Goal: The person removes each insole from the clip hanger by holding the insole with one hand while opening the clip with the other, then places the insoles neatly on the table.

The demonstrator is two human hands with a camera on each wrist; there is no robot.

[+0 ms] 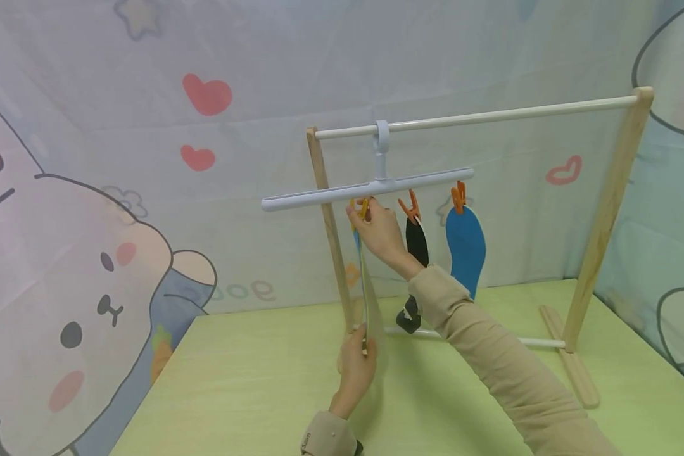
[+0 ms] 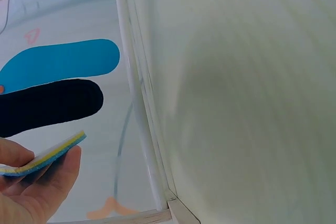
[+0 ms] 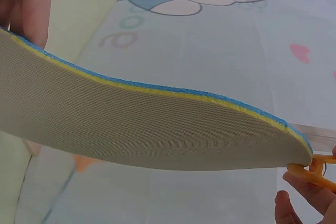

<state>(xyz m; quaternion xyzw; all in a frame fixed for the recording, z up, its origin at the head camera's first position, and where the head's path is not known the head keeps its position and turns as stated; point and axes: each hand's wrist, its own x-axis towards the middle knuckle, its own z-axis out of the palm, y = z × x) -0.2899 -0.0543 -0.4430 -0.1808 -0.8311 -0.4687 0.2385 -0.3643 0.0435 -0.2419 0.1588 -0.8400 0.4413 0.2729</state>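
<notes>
A thin shoe insole (image 3: 168,124), with a blue and yellow edge and a beige mesh face, hangs upright below the left part of the white hanger bar (image 1: 319,195). Near its lower end my left hand (image 1: 358,361) pinches it between thumb and fingers. My right hand (image 1: 382,231) grips a yellow-orange clothespin (image 3: 312,176) at the insole's top end, just under the bar. Right of that hand, an orange clothespin (image 1: 412,208) holds a black insole (image 1: 417,242), partly hidden by my right arm. Another orange clothespin (image 1: 459,197) holds a blue insole (image 1: 465,247).
The hanger's hook (image 1: 382,136) sits over the white rod (image 1: 490,118) of a wooden-legged rack (image 1: 607,228). The rack stands on a pale green table (image 1: 251,380). Behind it hangs a cloth (image 1: 296,76) printed with cartoon figures and hearts.
</notes>
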